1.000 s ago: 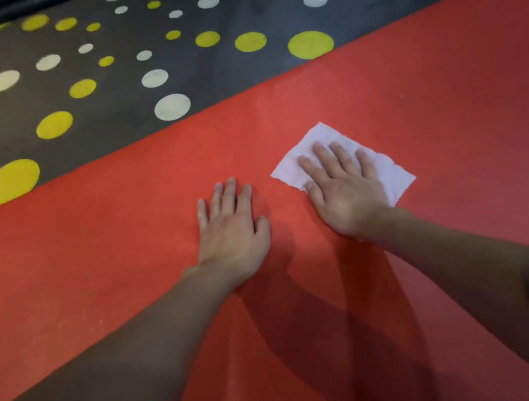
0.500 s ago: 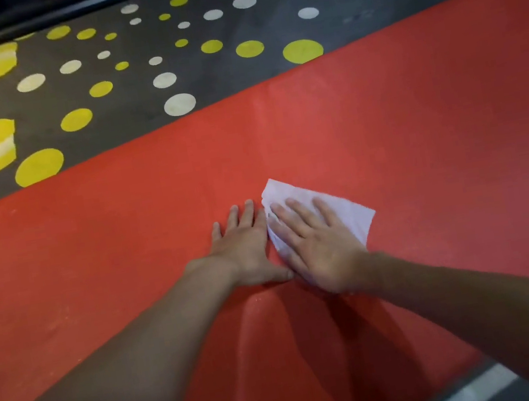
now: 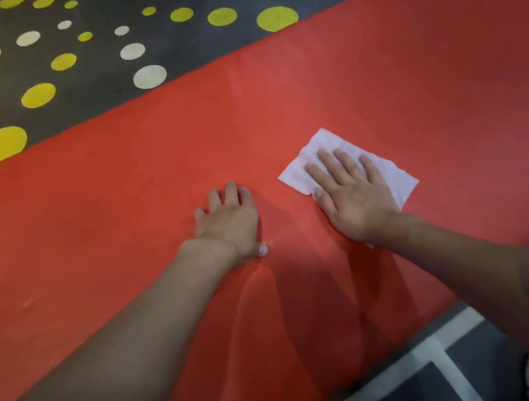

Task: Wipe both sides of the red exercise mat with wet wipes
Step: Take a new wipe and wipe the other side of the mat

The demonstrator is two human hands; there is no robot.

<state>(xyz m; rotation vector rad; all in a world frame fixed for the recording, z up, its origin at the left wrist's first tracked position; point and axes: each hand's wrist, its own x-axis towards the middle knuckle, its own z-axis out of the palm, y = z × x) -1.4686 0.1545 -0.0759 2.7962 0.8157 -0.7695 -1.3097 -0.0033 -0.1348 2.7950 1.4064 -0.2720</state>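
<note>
Your right hand (image 3: 356,199) lies flat with straight fingers, pressing the one wipe (image 3: 325,145) onto the mat (image 3: 392,76). Your left hand (image 3: 230,223) rests open, palm down, on the mat near it, clear of the wipe. One mat covers the dotted floor (image 3: 96,67).

The light is moderate and even, brightest on the middle of the red mat (image 3: 276,111) and dimmer toward its far right end. Soft, doubled shadows lie on the mat's near side, with a faint sheen beside them. The forearms (image 3: 108,363) there look dark and slightly blurred. The mat's edges bow from the wide lens.
</note>
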